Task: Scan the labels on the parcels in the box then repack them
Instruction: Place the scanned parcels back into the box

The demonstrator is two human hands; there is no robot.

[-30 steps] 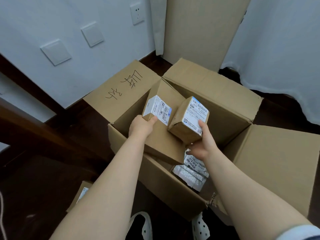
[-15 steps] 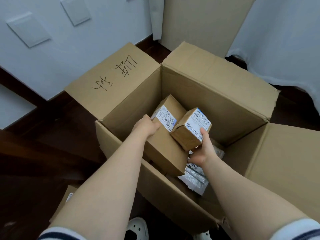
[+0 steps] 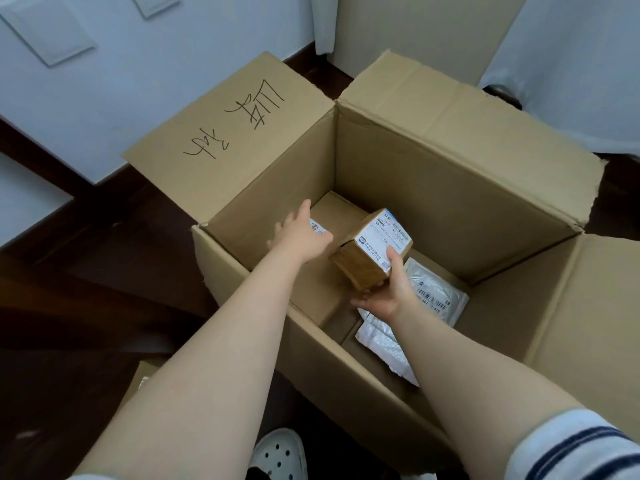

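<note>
A large open cardboard box (image 3: pixel 433 174) stands on the dark floor, flaps spread. Inside, a long brown parcel (image 3: pixel 332 216) lies flat against the left wall, its white label partly under my left hand (image 3: pixel 298 233), which hovers over it with fingers spread and holds nothing. My right hand (image 3: pixel 384 296) grips a small brown parcel (image 3: pixel 370 254) from below, tilted, white label facing up, low inside the box. White padded mailers (image 3: pixel 433 292) with barcode labels lie on the box floor to the right.
The left flap (image 3: pixel 221 133) carries handwritten marks. Another small carton (image 3: pixel 142 375) lies on the floor by my left arm. A tall cardboard sheet (image 3: pixel 415 29) leans on the wall behind; a white curtain (image 3: pixel 571 64) hangs at right. My white shoe (image 3: pixel 280 452) is below.
Both parcels went down into the box. My left hand let go of the long parcel, which now lies flat. The right hand lowered the small parcel and still holds it.
</note>
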